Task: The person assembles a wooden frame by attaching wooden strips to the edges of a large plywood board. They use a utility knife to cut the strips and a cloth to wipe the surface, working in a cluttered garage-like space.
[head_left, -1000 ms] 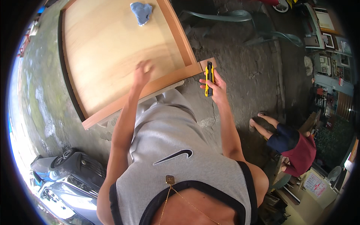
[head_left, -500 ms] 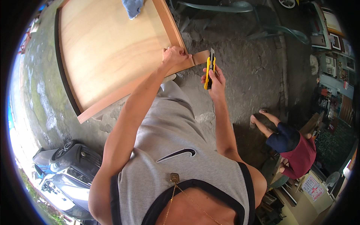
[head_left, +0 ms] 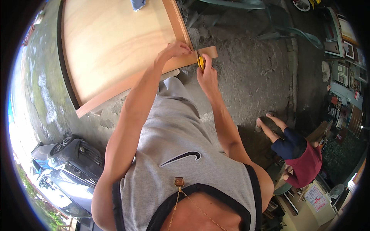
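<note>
Head view looks straight down the person's grey sleeveless shirt (head_left: 181, 154) to a large wooden panel (head_left: 115, 42) lying on the rough concrete floor (head_left: 246, 73) in the upper left of the frame. The panel is pale plywood with a darker wooden frame strip (head_left: 127, 82) along its lower edge and another up its right side; the two strips meet at a corner just above the middle of the frame, where a short end of strip juts out to the right. The left hand (head_left: 175, 50) presses down on that corner, fingers curled and flat against the wood, gripping nothing. The right hand (head_left: 207, 75) is closed around a yellow utility knife (head_left: 200, 61), whose tip touches the strip just right of the left hand's fingertips (the blade itself is too small to make out). A blue cloth (head_left: 137, 4) lies on the plywood at the top edge of the frame. In the lower left a parked scooter (head_left: 69, 154) stands near the panel's lower end. At the right of the frame another person in a red shirt (head_left: 308, 161) and dark shorts crouches on the floor, well apart from the panel, with picture frames (head_left: 343, 38) leaning in the upper right.
</note>
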`<state>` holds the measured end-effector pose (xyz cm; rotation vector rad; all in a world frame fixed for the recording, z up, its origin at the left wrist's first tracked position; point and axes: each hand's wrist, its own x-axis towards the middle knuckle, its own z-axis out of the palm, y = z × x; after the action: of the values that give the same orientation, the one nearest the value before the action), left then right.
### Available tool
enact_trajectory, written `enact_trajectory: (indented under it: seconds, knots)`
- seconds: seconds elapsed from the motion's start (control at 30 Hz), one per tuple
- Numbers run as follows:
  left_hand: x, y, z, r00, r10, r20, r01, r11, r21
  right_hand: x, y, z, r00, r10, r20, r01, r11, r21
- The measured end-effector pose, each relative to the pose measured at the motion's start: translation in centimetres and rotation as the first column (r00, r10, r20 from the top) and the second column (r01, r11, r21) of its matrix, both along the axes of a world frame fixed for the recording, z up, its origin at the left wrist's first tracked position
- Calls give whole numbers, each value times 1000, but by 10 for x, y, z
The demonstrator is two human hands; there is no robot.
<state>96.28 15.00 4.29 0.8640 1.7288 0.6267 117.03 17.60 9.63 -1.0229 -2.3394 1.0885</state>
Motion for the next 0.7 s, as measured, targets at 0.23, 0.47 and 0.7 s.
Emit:
enact_trajectory:
  seconds: [0.23, 0.47, 0.7]
  knots:
    - [0, 3, -6, 999, 34, -26, -35, 998, -54, -5, 2, -7, 999, 42, 14, -42, 998, 35]
    - [3, 1, 8, 996, 87, 1, -87, 996, -34, -1, 3, -3, 999, 42, -25, -42, 999, -7]
    - [3, 0, 8, 996, 92, 7, -91, 995, -37, -3, 5, -3, 999, 51, -13, -51, 999, 9]
